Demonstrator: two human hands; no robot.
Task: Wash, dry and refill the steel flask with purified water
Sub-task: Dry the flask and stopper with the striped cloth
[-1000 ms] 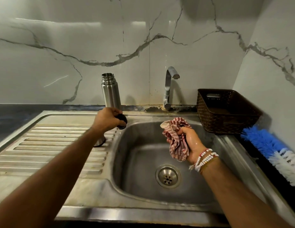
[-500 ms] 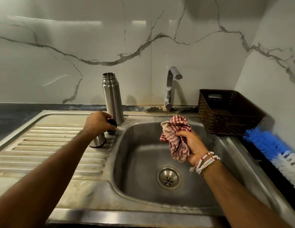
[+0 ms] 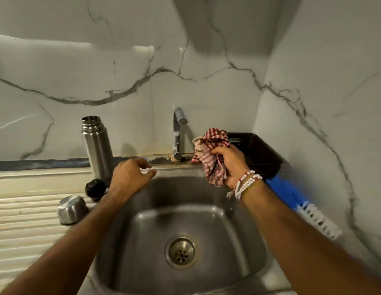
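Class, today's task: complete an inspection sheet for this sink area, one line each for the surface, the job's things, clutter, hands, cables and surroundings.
Surface: stainless steel sink with ribbed drainboard; no water seen at the chrome tap.
Job's things: uncapped steel flask upright at the drainboard's back; black round stopper and steel cup lid on the drainboard in front of it; red-and-white checked cloth.
Clutter: brown perforated basket and blue-and-white bristle brush, right of the sink.
Hands: left hand relaxed, holding nothing, over the sink's back rim; right hand grips the cloth.
Cables: nothing seen.
Surroundings: white veined marble wall.
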